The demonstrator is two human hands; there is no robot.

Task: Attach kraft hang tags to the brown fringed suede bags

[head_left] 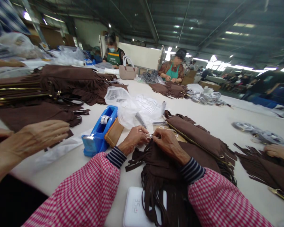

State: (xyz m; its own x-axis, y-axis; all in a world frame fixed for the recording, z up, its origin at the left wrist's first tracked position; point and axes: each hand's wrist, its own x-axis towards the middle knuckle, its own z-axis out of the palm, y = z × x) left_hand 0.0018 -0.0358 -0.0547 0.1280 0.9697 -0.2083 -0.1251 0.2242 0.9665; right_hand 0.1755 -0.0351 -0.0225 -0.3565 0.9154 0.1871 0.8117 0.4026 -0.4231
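A brown fringed bag (200,154) lies flat on the white table in front of me, its long strips hanging toward my side. At its upper left edge, my left hand (136,138) pinches a small shiny metal piece (150,136). My right hand (169,145) is closed at the same piece from the other side, fingertips almost meeting the left ones. Whether the metal is a clasp or a ring I cannot make out. Beyond the hands lies another fringed bag (196,127) with a gold zipper.
A blue tape dispenser (97,135) stands left beside a brown block (114,131). Clear plastic bags (142,108) lie ahead. A white box-like device (133,205) sits under the fringe. Co-workers' hands (38,135) are at left and right; bag stacks (68,75) fill the far left.
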